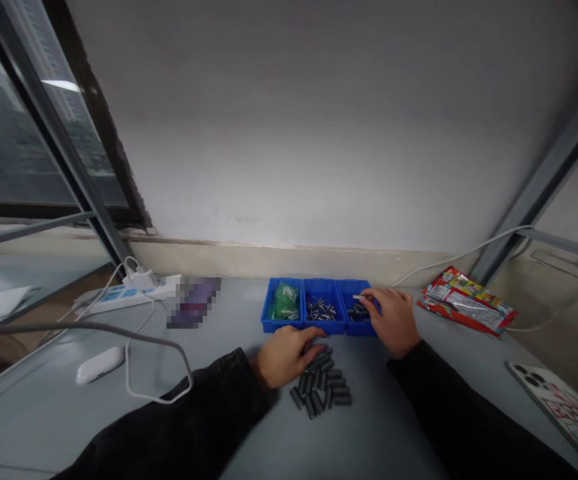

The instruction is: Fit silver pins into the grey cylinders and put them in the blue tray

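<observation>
Three joined blue bins stand at the far middle of the grey table. The left bin holds green parts, the middle bin small metal pins, the right bin dark cylinders. My right hand reaches into the right bin, its fingers pinched on a small piece there. My left hand rests on the table in front of the bins, fingers curled over the top of a pile of several dark cylinders.
A white power strip with plugs and cables lies at the far left, a white earbud case nearer. A red snack packet sits at the right. A phone lies at the right edge. A blurred purple item is beside the strip.
</observation>
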